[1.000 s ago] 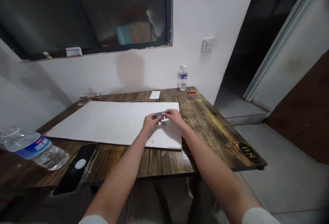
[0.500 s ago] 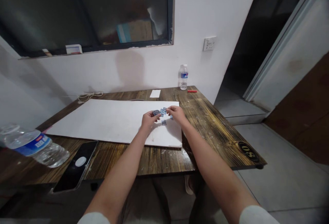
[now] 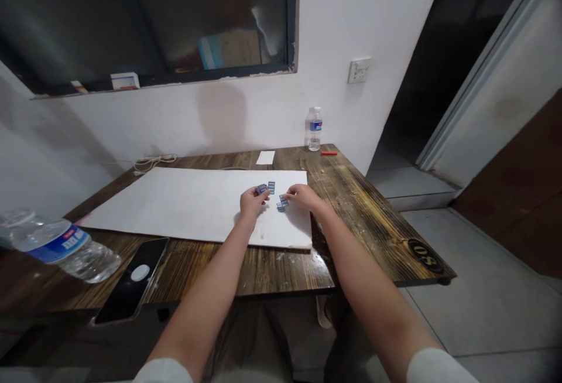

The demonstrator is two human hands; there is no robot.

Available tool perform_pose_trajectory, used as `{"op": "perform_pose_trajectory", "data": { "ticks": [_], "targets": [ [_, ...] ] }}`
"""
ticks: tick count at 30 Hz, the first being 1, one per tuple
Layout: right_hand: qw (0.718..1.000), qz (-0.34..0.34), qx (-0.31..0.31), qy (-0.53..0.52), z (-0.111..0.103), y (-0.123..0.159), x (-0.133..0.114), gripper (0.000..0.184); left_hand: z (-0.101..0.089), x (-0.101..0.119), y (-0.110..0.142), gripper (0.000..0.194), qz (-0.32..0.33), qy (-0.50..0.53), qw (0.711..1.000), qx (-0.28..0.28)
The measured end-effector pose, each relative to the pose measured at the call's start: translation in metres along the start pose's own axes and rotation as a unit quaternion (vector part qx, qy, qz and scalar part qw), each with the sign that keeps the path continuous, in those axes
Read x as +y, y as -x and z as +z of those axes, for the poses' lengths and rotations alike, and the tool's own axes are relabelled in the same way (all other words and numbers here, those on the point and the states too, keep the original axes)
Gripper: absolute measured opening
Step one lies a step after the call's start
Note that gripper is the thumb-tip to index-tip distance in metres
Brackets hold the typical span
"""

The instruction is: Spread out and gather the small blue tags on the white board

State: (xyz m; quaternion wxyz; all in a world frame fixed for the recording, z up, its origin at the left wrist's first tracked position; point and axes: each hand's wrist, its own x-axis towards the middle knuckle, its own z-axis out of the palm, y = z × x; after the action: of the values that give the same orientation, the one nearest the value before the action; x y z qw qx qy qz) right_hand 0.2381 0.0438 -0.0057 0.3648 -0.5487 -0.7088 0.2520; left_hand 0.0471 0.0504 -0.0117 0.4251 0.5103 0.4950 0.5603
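"Where are the hands?"
"Apart, over the white board [image 3: 188,201]. The left hand [image 3: 250,203] is clamped on a cluster of blue-edged pieces [image 3: 271,187], its fingers covering part of them. The right hand [image 3: 304,197] has its fingertips at the small blue pieces [image 3: 281,207] by the board's right end; I can't tell whether it grips one."
"And around them?"
"On the tabletop [image 3: 364,219], a large water bottle [image 3: 61,247] and a phone [image 3: 124,292] at the left, a white card [image 3: 266,157], a small water bottle [image 3: 315,130] and a red stick [image 3: 329,153] beyond the board, and a coiled cable [image 3: 151,163]."
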Motion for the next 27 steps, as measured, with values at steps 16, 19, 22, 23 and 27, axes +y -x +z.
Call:
{"op": "perform_pose_trajectory", "data": {
  "ticks": [16, 19, 22, 23, 27],
  "targets": [
    [0.989, -0.004, 0.023, 0.143, 0.017, 0.005, -0.001, 0.017, 0.002, 0.001, 0.004, 0.03, 0.008, -0.016, 1.0, -0.025],
    [0.995, -0.009, 0.059, 0.075, 0.016, 0.001, -0.001, 0.021, 0.003, 0.005, 0.006, 0.029, 0.006, -0.03, 0.999, -0.039],
    [0.996, -0.023, 0.078, -0.041, 0.017, -0.005, -0.001, 0.024, 0.005, 0.008, 0.008, 0.03, 0.005, -0.045, 0.997, -0.065],
    [0.993, -0.023, 0.082, -0.077, 0.017, -0.006, -0.002, 0.024, 0.005, 0.008, 0.009, 0.031, 0.008, -0.048, 0.996, -0.075],
    [0.982, -0.002, 0.092, -0.164, 0.019, -0.009, -0.002, 0.02, 0.005, 0.011, 0.011, 0.031, 0.023, -0.056, 0.993, -0.106]
  ]
}}
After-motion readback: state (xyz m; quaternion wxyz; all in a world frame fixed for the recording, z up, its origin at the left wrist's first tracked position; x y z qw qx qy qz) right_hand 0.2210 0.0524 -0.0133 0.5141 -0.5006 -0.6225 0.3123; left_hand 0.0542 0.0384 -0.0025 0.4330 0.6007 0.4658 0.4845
